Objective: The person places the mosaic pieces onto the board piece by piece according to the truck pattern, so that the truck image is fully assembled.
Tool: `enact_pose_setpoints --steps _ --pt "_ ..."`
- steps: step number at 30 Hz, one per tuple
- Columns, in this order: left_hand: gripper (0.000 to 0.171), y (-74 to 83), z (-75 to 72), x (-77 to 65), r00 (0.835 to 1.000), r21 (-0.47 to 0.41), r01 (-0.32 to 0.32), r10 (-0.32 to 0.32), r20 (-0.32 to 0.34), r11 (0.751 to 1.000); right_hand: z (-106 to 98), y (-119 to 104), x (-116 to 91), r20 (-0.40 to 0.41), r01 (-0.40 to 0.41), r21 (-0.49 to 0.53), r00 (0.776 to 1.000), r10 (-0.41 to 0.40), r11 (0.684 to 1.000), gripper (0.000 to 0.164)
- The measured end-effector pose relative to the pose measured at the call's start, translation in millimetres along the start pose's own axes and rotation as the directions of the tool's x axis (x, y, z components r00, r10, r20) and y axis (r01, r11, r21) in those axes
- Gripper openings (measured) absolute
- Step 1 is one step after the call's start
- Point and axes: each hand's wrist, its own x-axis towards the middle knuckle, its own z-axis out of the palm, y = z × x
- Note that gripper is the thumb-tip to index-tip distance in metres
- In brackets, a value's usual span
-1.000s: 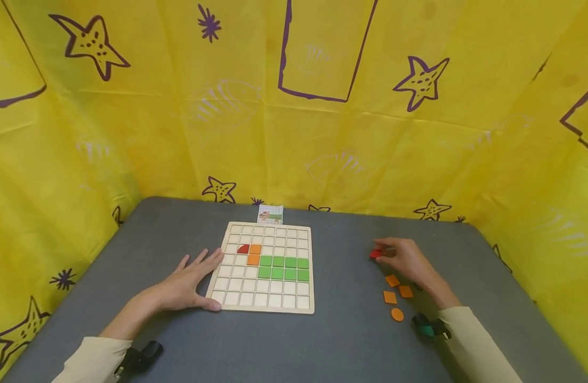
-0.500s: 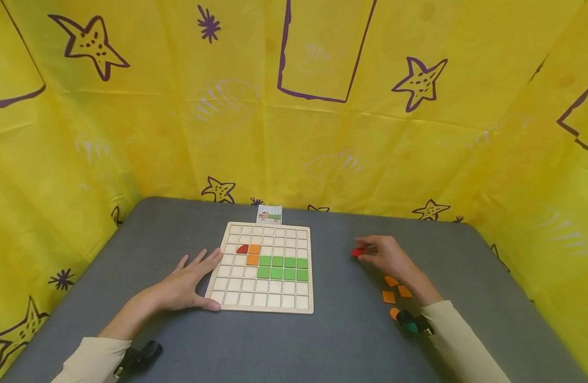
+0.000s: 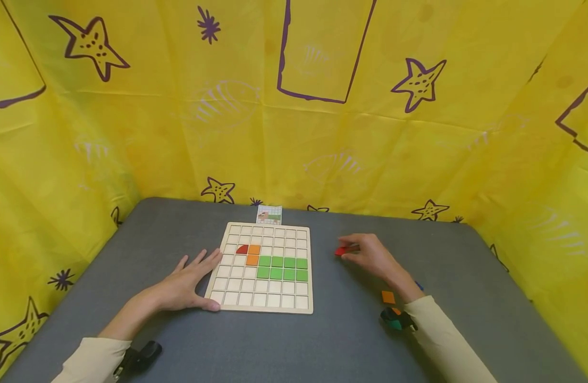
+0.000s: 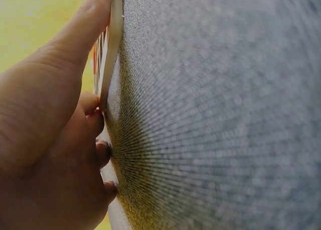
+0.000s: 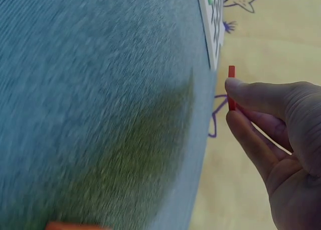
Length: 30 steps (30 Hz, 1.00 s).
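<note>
A wooden grid board [image 3: 265, 309] lies flat on the grey table, with two rows of green tiles [image 3: 277, 261], two orange tiles [image 3: 253, 259] and a red quarter-circle tile [image 3: 243, 249] in its cells. Along the board's left side rests my left hand [image 3: 186, 287], fingers spread and thumb at the near corner; the left wrist view shows that hand [image 4: 55, 114] against the board's edge. Right of the board, my right hand [image 3: 370, 255] pinches a small red tile [image 3: 340, 251]. In the right wrist view this thin red tile [image 5: 231, 72] stands edge-on between thumb and fingers, above the table.
Beyond the board is a small picture card [image 3: 269, 215]. An orange square tile [image 3: 387, 297] lies near the right forearm, which hides other pieces; a blue sliver [image 3: 419, 285] peeks out beside it. Yellow printed cloth [image 3: 322, 133] hangs behind the table [image 3: 294, 346].
My right hand has moved left toward the board with the red tile, and its forearm now covers several of the orange pieces. The left hand has stayed in place.
</note>
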Motion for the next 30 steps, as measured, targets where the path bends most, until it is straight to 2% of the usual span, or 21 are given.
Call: enact_pose_setpoints --steps 7,11,30 --pt "0.121 -0.6 0.4 0.3 1.0 0.004 -0.001 0.001 -0.003 1.0 8 -11 9 0.013 0.006 -0.005 1.0 -0.006 1.0 0.04" --pt "0.121 -0.7 0.3 0.3 1.0 0.007 -0.001 0.001 -0.003 1.0 15 -17 16 0.023 0.011 0.028 1.0 -0.012 1.0 0.04" --pt "0.121 -1.6 -0.2 0.2 1.0 -0.001 -0.011 0.011 -0.006 1.0 52 -53 42 0.119 0.109 0.028 0.987 -0.111 0.994 0.038"
